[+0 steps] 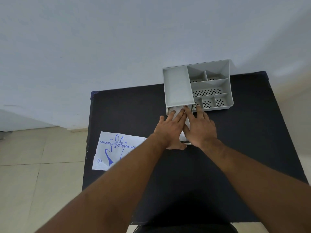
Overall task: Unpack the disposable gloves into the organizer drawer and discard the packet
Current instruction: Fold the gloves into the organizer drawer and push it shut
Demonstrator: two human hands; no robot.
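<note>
A grey organizer [178, 86] with several compartments stands at the back of the black table [127, 111]. Its drawer [186, 143] is pulled out toward me, and clear disposable gloves [175, 109] lie inside it. My left hand [170, 130] and my right hand [200, 126] lie flat, side by side, on the gloves in the drawer, with fingers spread and fingertips at the organizer's front. The hands cover most of the gloves and the drawer. The flat glove packet [114, 149], white with blue print, lies on the table's left part, partly under my left forearm.
The table stands against a pale wall [117, 39]. Beige floor tiles [33, 165] show to its left. A dark seat edge [183, 228] appears at the bottom centre.
</note>
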